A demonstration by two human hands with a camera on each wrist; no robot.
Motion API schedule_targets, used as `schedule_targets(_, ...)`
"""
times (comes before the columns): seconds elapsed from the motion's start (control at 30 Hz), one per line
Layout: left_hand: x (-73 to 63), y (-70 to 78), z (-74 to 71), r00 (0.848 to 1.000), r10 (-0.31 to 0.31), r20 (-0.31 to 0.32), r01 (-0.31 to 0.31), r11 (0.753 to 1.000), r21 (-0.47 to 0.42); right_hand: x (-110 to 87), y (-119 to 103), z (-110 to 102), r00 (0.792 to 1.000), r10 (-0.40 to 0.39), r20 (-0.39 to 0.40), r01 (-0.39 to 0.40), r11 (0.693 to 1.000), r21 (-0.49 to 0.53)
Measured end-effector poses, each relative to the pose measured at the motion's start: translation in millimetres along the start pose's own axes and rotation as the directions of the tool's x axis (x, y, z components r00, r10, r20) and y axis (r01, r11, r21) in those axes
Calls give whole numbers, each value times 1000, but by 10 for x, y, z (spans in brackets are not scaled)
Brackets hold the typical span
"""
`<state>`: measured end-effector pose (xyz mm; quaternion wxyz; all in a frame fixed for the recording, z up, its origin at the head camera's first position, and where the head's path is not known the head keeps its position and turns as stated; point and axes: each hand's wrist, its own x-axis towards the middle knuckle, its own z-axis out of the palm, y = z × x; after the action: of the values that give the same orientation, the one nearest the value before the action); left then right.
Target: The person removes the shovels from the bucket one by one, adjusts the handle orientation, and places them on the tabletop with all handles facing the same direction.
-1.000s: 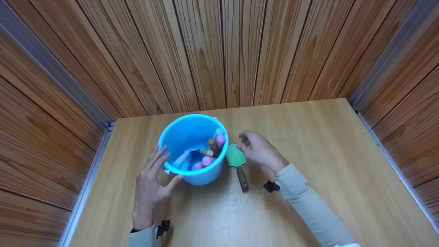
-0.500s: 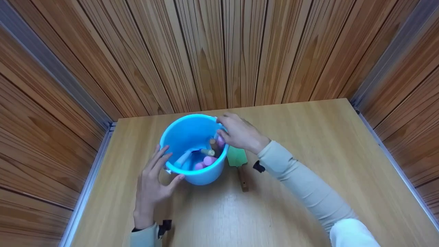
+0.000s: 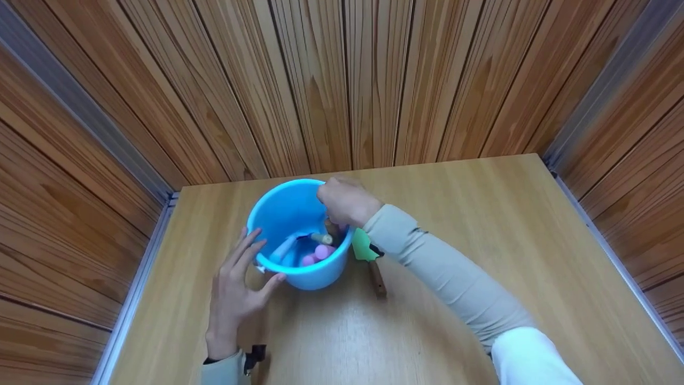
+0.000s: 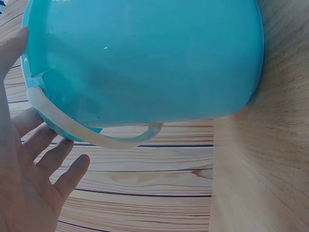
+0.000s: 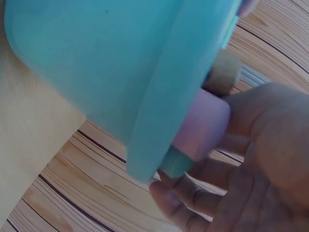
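A blue bucket [image 3: 307, 278] stands upright on the table, holding several tools with pale blue, pink and brown handles. My left hand [image 3: 235, 291] rests at its left rim, fingers spread and thumb against the near side. In the left wrist view its white carrying handle [image 4: 72, 124] hangs down beside my fingers. My right hand [image 3: 350, 202] reaches over the right rim into the bucket. The right wrist view shows its loosely bent fingers around the ends of a pink handle [image 5: 205, 125] and a teal handle [image 5: 175, 162]; the thumb is hidden. A brown handle [image 5: 224, 72] sits beside them.
A small trowel with a green blade [image 3: 362, 247] and brown handle [image 3: 377, 280] lies right of the bucket, partly under my right forearm. Wood-panelled walls [image 3: 374, 80] close in the table [image 3: 481, 214] at the back and both sides.
My right hand has moved from beside the green trowel, up and left, over the bucket's right rim and in among the handles. The left hand and the bucket have stayed in place.
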<state>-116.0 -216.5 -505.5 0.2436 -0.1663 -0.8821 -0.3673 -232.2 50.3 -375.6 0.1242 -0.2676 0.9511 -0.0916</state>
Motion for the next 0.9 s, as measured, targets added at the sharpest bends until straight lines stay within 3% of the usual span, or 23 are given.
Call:
schedule_targets(0.2,-18,-21,-6,1000,2,-2,-2,1000,7,127,-125,-2,998,7,63,0,993,-114)
schedule_targets(0.43,-6,-18,10,1000,15,-4,-15,1000,5,226,-141,-5,996,-43,79,65,952,-298)
schedule_targets(0.67,-11,-26,-2,1000,21,-8,-21,1000,9,264,-111,46,993,-111,38,117,920,-373)
schedule_targets(0.9,-10,-23,7,1000,12,0,-12,1000,13,271,-87,56,987,-147,63,160,889,-430)
